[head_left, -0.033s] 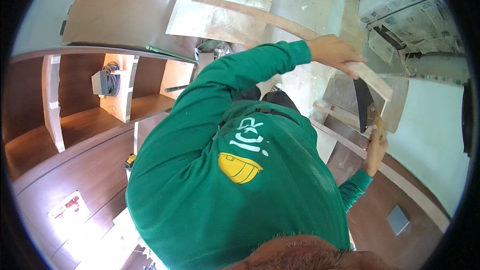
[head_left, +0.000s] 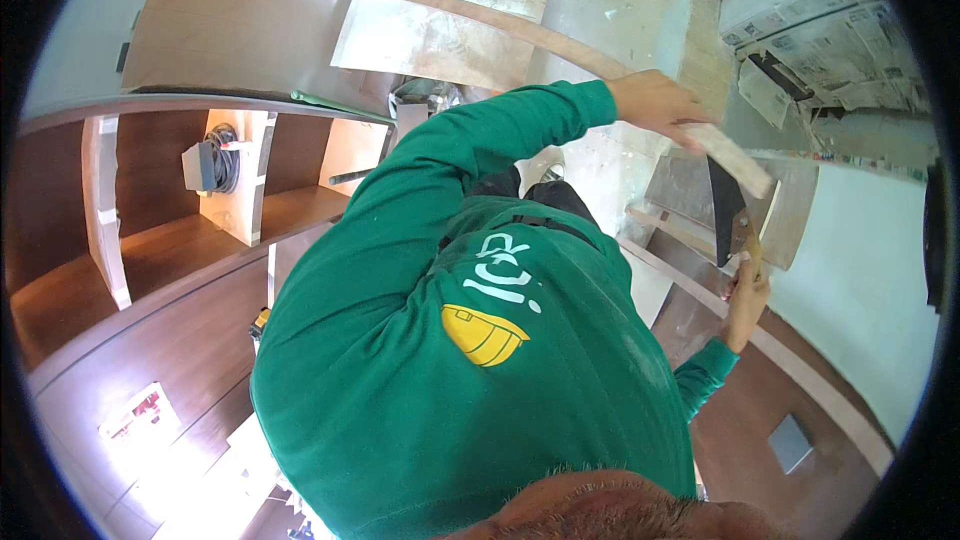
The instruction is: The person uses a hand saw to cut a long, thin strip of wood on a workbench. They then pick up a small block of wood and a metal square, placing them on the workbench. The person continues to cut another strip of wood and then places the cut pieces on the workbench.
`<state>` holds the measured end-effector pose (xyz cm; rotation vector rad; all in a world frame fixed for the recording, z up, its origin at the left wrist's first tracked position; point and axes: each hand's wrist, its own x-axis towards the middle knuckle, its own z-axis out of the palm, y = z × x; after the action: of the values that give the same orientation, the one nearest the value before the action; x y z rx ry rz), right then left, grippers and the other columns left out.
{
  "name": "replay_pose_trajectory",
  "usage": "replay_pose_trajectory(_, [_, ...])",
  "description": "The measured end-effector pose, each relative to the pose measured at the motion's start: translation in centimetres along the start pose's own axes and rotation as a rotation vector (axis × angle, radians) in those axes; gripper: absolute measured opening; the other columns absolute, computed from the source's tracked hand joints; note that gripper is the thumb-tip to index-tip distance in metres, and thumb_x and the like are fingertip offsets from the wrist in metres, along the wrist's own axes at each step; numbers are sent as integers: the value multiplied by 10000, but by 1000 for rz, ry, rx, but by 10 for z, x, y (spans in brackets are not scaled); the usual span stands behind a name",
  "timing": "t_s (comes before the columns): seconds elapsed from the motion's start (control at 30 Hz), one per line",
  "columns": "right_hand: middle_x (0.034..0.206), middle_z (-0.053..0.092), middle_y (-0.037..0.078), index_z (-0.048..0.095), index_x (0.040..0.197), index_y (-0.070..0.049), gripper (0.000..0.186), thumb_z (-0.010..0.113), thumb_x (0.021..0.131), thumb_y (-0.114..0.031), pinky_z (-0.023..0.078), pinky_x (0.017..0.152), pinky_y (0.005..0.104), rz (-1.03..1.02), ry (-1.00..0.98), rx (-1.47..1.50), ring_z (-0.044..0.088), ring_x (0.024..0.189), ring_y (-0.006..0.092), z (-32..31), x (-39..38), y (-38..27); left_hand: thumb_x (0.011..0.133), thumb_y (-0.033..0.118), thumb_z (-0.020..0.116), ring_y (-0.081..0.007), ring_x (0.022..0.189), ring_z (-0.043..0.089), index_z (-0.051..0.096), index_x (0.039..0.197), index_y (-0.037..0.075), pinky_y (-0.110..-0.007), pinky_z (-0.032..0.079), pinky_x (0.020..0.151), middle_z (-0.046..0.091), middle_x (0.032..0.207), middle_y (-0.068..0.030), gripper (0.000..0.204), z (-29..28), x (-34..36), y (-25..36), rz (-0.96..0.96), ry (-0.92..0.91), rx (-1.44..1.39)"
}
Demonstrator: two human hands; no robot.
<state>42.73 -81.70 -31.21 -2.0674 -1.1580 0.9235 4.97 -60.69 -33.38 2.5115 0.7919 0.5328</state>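
- The right hand point(head_left: 745, 305) is closed around the handle of the saw point(head_left: 725, 208); a relaxed wrist and long, even strokes would likely cut cleanest.
- The saw's blade stands at the near end of the wooden strip point(head_left: 500, 22); whether the teeth touch wood is hard to tell.
- The left hand point(head_left: 655, 103) grips the strip near the blade, thumb hidden; best keep it steady, clear of the teeth.
- The strip's far end reaches over a pale board point(head_left: 400, 40); its support is unclear.
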Motion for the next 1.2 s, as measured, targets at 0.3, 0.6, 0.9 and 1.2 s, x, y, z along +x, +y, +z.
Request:
replay_pose_trajectory(0.3, [673,526,-37,712,1176,-42,320,633,1124,-347,403,453,252,214,260,93,485,536,51,158,-43,-71,1013,717,595,-368,1118,721,591,1544,177,-475,578,940,718,1238,-180,758,84,-94,-259,-263,-83,-141])
replay_pose_trajectory(0.6, [810,633,-4,626,1458,-8,405,656,1104,-204,444,570,243,217,197,115,542,635,62,285,-62,-173,1014,658,631,-395,1034,715,642,1465,182,-514,569,890,701,1114,-173,656,151,-142,-374,-531,-136,68])
replay_pose_trajectory(0.9, [1096,773,227,624,1450,-29,405,683,1069,-151,589,840,377,38,-61,-112,765,939,289,338,-15,-198,982,622,672,-334,1249,562,681,1421,136,-536,395,1099,620,1314,-110,655,162,-192,-377,-434,-180,266])
replay_pose_trajectory(1.2, [1190,757,290,599,1447,-9,437,705,1050,-158,607,899,459,-24,-137,-114,773,1055,439,348,13,-142,1083,653,459,-364,1133,711,689,1393,154,-527,481,1061,769,1177,-135,631,220,-148,-407,-396,-244,69])
